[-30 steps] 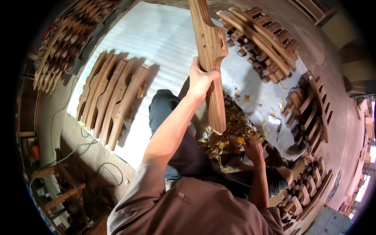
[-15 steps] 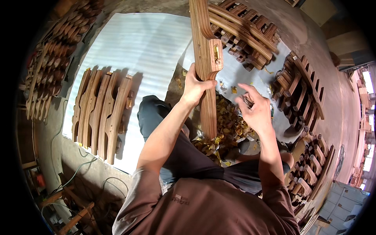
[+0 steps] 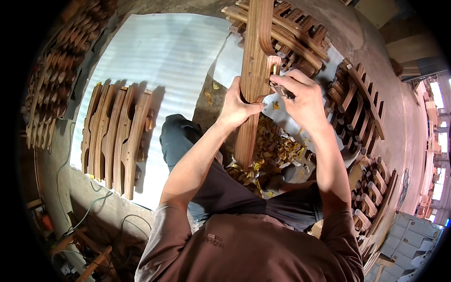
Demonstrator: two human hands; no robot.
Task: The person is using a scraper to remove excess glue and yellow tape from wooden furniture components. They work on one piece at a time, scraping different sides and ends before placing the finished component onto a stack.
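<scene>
A long brown wooden furniture part [image 3: 254, 70] stands nearly upright between my knees, its lower end by the yellow and brown scraps [image 3: 278, 148]. My left hand [image 3: 235, 107] is wrapped round it below the middle, thumb across the front. On its right side a block juts out with a slot [image 3: 274, 69] in its end. My right hand [image 3: 303, 98] is closed at that block, its fingertips touching the wood just below the slot. A small dark metal tool [image 3: 284, 91] shows between the fingers; its exact kind is hard to make out.
Several similar wooden parts [image 3: 115, 136] lie side by side on a pale sheet [image 3: 174, 51] at left. Stacks of wooden parts stand at the far side [image 3: 298, 37], the right [image 3: 359, 101] and the far left [image 3: 56, 80]. Cables [image 3: 89, 211] run across the floor at lower left.
My right hand has moved up and left from open air to the slotted block, its fingers closing in. The wooden part and my left hand have shifted slightly right.
</scene>
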